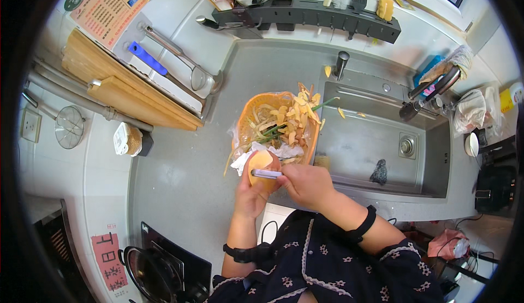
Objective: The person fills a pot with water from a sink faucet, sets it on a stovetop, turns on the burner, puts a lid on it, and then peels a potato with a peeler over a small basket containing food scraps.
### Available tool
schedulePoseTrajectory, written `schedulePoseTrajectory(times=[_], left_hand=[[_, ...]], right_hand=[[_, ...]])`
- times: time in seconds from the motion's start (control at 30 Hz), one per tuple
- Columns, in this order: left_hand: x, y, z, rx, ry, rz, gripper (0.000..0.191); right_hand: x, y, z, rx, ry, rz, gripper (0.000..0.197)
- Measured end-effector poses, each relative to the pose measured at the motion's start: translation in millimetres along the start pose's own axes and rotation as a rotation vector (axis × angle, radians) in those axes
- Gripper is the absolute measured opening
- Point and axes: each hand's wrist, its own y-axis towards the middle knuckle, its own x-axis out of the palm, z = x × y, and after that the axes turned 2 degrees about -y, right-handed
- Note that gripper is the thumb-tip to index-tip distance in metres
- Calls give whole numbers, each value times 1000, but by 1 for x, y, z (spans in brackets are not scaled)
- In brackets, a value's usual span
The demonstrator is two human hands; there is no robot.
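Observation:
My left hand (253, 196) holds a partly peeled potato or similar root vegetable (261, 164), yellow where the brown-red skin is off. My right hand (307, 183) grips a metal peeler (267, 174), its blade lying across the vegetable's peeled face. Both hands are over the near edge of an orange plastic basket (242, 118) lined with a clear bag. Heaped inside are yellowish peelings (288, 116), green stalks (272, 131) and crumpled white paper (286, 150).
Right of the basket is a steel sink (356, 147) with a dark scrubber (379, 172) and stray peelings. Wooden cutting boards (135, 98) and hanging ladles stand at the left. A black pan (149, 274) sits on a cooktop at the lower left. A dark rack (307, 16) lines the back wall.

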Motion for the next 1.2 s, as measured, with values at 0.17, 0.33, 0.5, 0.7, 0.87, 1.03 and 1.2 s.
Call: schedulePoseTrajectory(times=[0.17,0.33,0.5,0.7,0.87,1.03,1.2], left_hand=[[-7,1,-1,-35,182,-28,78],[-3,-11,-4,18,239,-36,77],[-4,-4,2,67,262,64,67],[-7,-8,-2,19,209,-16,73],[-8,-1,-4,52,283,161,69],[-4,-12,-1,42,317,75,69],[-5,-5,1,8,291,110,68]], right_hand=[[0,4,0,43,-151,-55,21],[1,21,44,368,-297,-204,27],[4,-2,-3,160,-62,-116,18],[8,11,20,270,-221,-206,20],[6,-6,1,220,-127,-98,17],[11,10,15,291,-322,-256,20],[-2,-2,25,409,-272,-146,16]])
